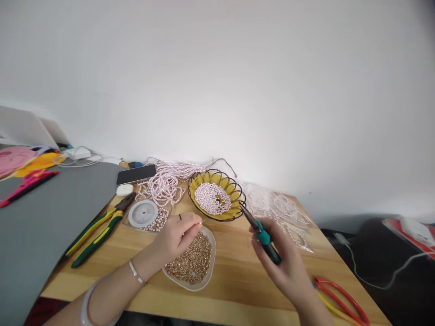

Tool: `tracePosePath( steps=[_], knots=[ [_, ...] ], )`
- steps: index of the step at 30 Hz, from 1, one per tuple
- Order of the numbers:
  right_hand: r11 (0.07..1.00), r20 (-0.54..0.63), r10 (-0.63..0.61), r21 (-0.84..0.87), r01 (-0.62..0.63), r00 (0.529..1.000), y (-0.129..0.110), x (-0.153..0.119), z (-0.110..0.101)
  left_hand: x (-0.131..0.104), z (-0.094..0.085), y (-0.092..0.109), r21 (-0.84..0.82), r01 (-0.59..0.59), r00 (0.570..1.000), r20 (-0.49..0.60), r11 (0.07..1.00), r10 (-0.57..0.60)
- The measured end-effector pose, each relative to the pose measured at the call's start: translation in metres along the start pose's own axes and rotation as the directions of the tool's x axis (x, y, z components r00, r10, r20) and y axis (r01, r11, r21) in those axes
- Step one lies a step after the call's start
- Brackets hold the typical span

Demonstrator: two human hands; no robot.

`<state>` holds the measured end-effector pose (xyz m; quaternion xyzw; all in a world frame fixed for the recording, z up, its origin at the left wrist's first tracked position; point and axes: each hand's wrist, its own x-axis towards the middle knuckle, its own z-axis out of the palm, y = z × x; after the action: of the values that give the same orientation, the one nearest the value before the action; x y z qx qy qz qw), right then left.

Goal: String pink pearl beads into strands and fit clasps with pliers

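Over the back edge of a white dish [208,285] of small gold beads [190,260], my left hand [181,231] is closed in a pinch on a small pale bead, with a thin strand by the fingertips. My right hand [278,253] is wrapped round teal-and-black pliers [263,237], whose narrow jaws point up and left beside the rim of a yellow basket [234,183] with black wire loops. Pale pink beads [212,199] lie in that basket. A clear spool [143,213] rests on a container of pink beads left of the dish.
Green-and-yellow pliers [98,233] and a phone [136,174] lie at the left. Pink bead strands [163,185] stretch behind the spool. Bagged strands [278,208] are right of the basket. Red-handled cutters [340,299] lie at the front right. A wall stands behind.
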<state>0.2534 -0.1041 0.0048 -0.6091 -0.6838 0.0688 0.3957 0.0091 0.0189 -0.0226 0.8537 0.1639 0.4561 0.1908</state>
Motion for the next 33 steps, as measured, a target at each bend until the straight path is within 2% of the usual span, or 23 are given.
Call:
tracePosePath(
  steps=[4, 7, 10, 20, 33],
  knots=[
    [0.991, -0.008, -0.115, 0.074, 0.116, 0.993, 0.002, 0.024, 0.039, 0.0, -0.002, -0.001, 0.001, 0.023, 0.999, -0.025, 1.0, -0.023],
    [0.976, -0.025, -0.167, 0.137, 0.169, 0.986, 0.01, 0.023, 0.06, -0.001, -0.002, -0.002, 0.009, 0.035, 0.998, -0.043, 0.999, -0.035],
    [0.964, -0.036, -0.192, 0.178, 0.195, 0.981, 0.013, 0.016, 0.071, -0.003, -0.002, -0.002, 0.01, 0.035, 0.998, -0.05, 0.999, -0.035],
    [0.958, -0.01, -0.199, 0.21, 0.197, 0.98, 0.023, 0.011, 0.067, -0.008, -0.001, -0.004, -0.006, 0.016, 0.999, -0.03, 1.0, -0.016],
    [0.946, 0.008, -0.223, 0.242, 0.215, 0.975, 0.018, 0.011, 0.063, -0.004, -0.001, -0.002, -0.04, -0.043, 0.999, -0.017, 0.998, 0.042]
  ],
)
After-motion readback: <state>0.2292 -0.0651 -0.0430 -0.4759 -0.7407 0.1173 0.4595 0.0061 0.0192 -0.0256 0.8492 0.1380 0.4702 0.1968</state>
